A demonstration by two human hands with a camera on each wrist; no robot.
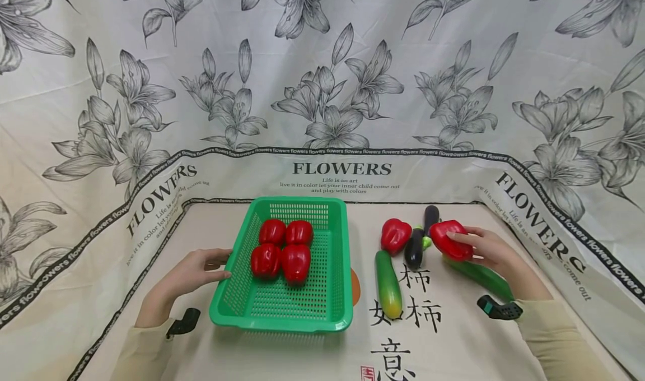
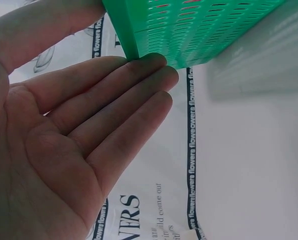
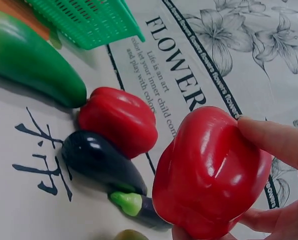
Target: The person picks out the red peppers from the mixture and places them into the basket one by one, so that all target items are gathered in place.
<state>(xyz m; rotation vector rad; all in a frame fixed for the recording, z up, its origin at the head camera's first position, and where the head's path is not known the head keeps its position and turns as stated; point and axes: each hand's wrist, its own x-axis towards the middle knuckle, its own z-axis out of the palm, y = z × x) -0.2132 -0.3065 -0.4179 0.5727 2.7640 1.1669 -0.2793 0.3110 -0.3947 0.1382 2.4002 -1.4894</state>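
Note:
A green plastic basket (image 1: 322, 328) stands at the middle of the table with several red bell peppers (image 1: 296, 264) inside. My left hand (image 1: 196, 269) is at the basket's left rim, its fingers nearly straight; in the left wrist view, fingers (image 2: 124, 120) extend by the rim's outer side. To the right, my right hand (image 1: 486, 246) holds a red bell pepper (image 3: 214, 170) between thumb and fingers, above a green cucumber-like vegetable (image 1: 481, 277). Near it on the table lie another red bell pepper (image 1: 395, 235), two dark eggplants (image 1: 414, 249) and a green-yellow zucchini-like vegetable (image 1: 388, 286).
An orange printed shape (image 1: 355, 287) shows beside the basket's right side. Black characters (image 1: 423, 314) are printed on the pale tablecloth. A white flower-print curtain (image 1: 332, 117) hangs behind and along both sides of the table.

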